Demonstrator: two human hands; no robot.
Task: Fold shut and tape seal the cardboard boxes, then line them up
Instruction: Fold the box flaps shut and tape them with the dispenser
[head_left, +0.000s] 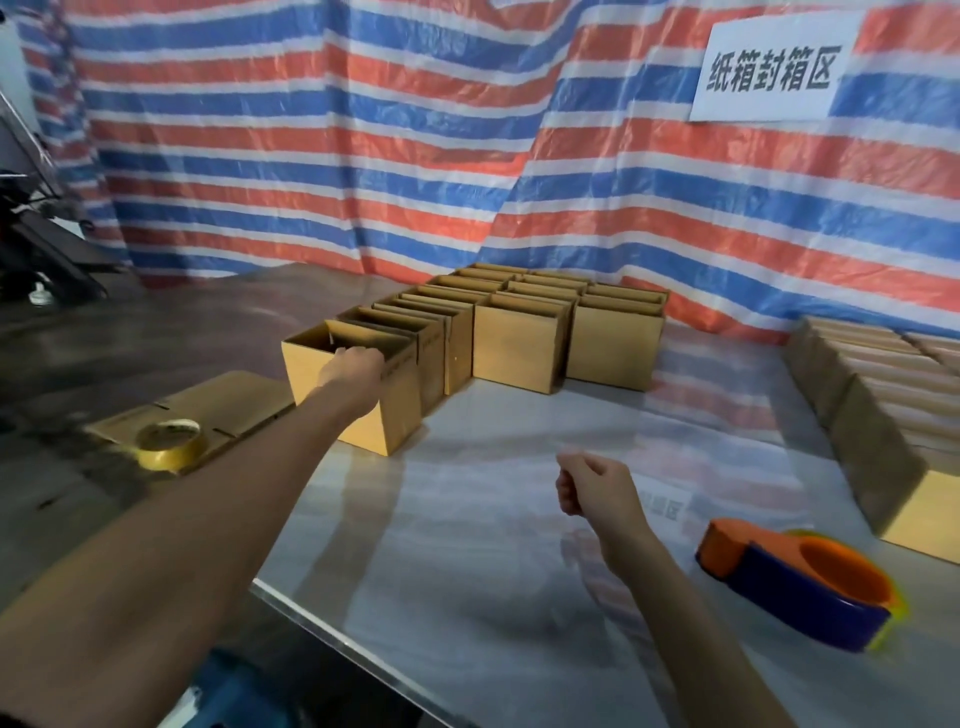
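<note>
Open cardboard boxes (514, 343) grouped at the back of the bench (467, 519).
Tape roll (169, 441) on flat cardboard (228, 400) at left; left hand (353, 366) fingers grip the rim of the nearest box (306, 371); right hand (592, 488) fingers curled, holding nothing; tape dispenser (800, 587) at right.

The left arm stretches far forward, its left hand (353, 366) gripping the rim of an open box (304, 370). The right hand (592, 486) hovers nearer, curled into an empty fist.
</note>
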